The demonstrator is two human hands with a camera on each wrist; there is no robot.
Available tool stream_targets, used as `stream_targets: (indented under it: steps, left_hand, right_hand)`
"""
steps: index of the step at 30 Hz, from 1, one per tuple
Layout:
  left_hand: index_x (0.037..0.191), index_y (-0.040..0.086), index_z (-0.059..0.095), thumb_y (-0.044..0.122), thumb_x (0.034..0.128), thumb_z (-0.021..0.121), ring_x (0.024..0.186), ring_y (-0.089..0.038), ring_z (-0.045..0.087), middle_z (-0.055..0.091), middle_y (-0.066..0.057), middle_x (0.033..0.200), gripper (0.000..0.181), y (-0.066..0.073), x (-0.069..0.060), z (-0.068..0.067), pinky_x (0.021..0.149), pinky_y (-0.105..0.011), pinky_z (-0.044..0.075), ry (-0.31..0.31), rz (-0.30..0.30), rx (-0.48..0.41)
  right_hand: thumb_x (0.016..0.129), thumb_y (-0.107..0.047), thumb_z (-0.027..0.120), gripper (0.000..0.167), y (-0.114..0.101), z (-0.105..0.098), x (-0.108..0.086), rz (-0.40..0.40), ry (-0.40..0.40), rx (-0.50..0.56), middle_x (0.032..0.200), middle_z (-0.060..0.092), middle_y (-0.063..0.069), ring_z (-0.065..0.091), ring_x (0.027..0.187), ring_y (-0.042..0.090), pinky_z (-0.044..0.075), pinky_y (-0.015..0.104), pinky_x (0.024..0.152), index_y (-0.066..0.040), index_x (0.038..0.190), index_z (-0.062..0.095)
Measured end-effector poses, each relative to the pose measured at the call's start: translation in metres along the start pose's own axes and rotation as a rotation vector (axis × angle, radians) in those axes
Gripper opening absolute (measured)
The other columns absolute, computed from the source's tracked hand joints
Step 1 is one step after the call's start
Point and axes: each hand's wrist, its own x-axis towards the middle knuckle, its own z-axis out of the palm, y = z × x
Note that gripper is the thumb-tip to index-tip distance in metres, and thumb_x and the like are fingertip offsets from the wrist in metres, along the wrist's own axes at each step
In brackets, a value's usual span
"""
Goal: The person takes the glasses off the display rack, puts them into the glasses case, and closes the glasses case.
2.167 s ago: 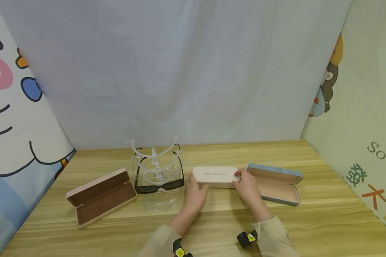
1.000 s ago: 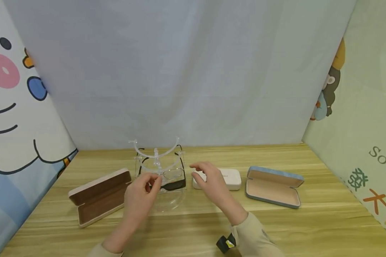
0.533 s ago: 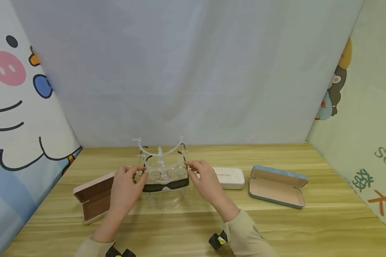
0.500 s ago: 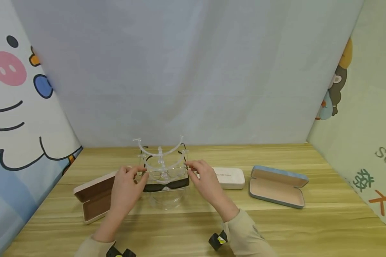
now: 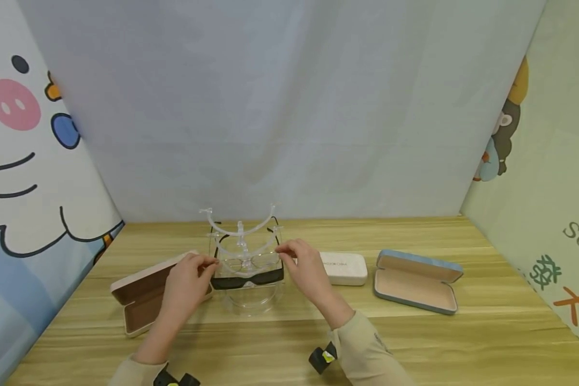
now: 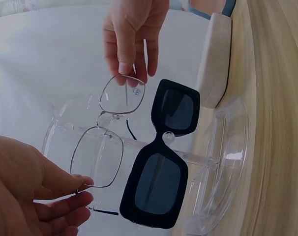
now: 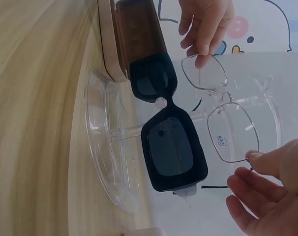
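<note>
A clear display stand [image 5: 241, 231] bears a pair of thin metal-framed eyeglasses [image 6: 104, 119] with clear lenses. Below them, black sunglasses [image 5: 266, 277] hang on the same stand. My left hand [image 5: 187, 281] pinches the eyeglasses at the outer edge of one lens, thumb against the rim. At the opposite end, my right hand [image 5: 310, 272] pinches the other outer corner, thumb on the rim in the right wrist view. The eyeglasses still sit close against the stand; whether they touch it, I cannot tell.
An open case with brown lining [image 5: 147, 311] lies left of the stand, partly behind my left arm. To the right are a closed white case [image 5: 344, 269] and an open blue case [image 5: 415, 287]. A grey-white curtain [image 5: 289, 118] hangs behind the wooden table [image 5: 270, 354].
Both hands have left the white case and moved left to the stand, where they have taken the eyeglasses by both ends. Over the last half second the hands have shifted only slightly.
</note>
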Motion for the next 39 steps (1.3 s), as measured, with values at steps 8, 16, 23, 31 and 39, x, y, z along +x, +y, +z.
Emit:
stream_targets:
  steps: [8,16,23,31,39]
  left_hand:
    - [0.096,0.007,0.068,0.015,0.0874,0.061,0.074,-0.018,0.058,0.065,-0.006,0.086,0.014,0.004,-0.002,-0.011,0.061,-0.032,0.046,0.041,0.053,-0.008]
    - [0.094,0.008,0.066,0.017,0.0874,0.061,0.075,-0.016,0.059,0.067,-0.005,0.086,0.012,0.011,-0.005,-0.020,0.063,-0.030,0.046,0.068,0.062,-0.047]
    - [0.092,0.011,0.067,0.018,0.0859,0.063,0.071,-0.013,0.053,0.061,-0.004,0.089,0.010,0.023,-0.011,-0.032,0.059,-0.026,0.043,0.092,0.113,-0.056]
    - [0.087,0.014,0.069,0.018,0.0822,0.067,0.064,-0.008,0.046,0.056,0.001,0.087,0.007,0.031,-0.017,-0.042,0.053,-0.020,0.040,0.189,0.212,-0.083]
    - [0.084,0.013,0.070,0.011,0.0774,0.071,0.068,-0.003,0.049,0.056,0.003,0.088,0.007,0.043,-0.025,-0.051,0.055,-0.011,0.040,0.279,0.283,-0.112]
  right_hand:
    - [0.086,-0.006,0.061,0.013,-0.005,-0.005,0.000,-0.018,0.049,0.014,0.091,0.064,0.005,0.062,0.084,0.018,0.051,0.032,0.076,-0.005,0.097,0.067]
    - [0.087,-0.011,0.060,0.015,-0.011,-0.015,-0.003,0.008,0.065,0.082,0.093,0.062,0.002,0.061,0.087,0.016,0.051,0.034,0.078,-0.008,0.100,0.067]
    - [0.089,-0.015,0.059,0.014,-0.015,-0.029,-0.006,0.023,0.066,0.148,0.102,0.058,0.001,0.057,0.093,0.016,0.049,0.034,0.081,-0.013,0.099,0.068]
    - [0.088,-0.013,0.060,0.013,-0.024,-0.043,-0.011,-0.001,0.084,0.204,0.105,0.059,-0.002,0.057,0.094,0.012,0.049,0.032,0.083,-0.016,0.098,0.068]
    - [0.090,-0.017,0.058,0.015,-0.033,-0.058,-0.017,-0.049,0.100,0.232,0.108,0.059,-0.003,0.057,0.096,0.011,0.048,0.031,0.083,-0.017,0.100,0.068]
